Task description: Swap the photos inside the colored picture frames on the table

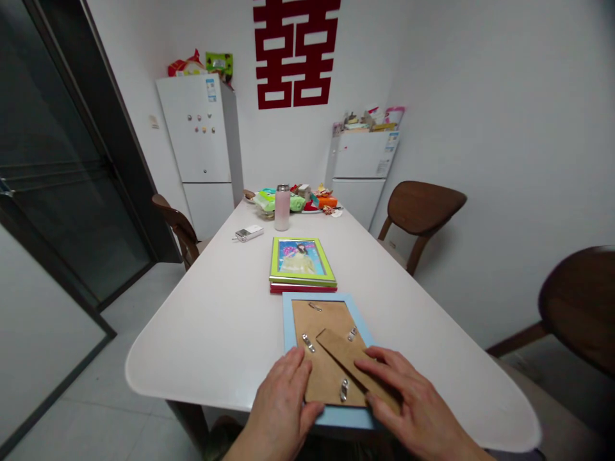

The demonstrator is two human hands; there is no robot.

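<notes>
A light blue picture frame lies face down at the near edge of the white table, its brown backing board and small metal clips showing. My left hand rests flat on the frame's near left corner, fingers stretched toward a clip. My right hand lies flat on the brown fold-out stand of the backing, fingers spread. Just beyond it sits a green picture frame, face up with a picture in it, stacked on a red one.
A pink bottle, a small white device and a pile of colourful packets sit at the table's far end. Brown chairs stand left and right. Two white fridges stand against the back wall.
</notes>
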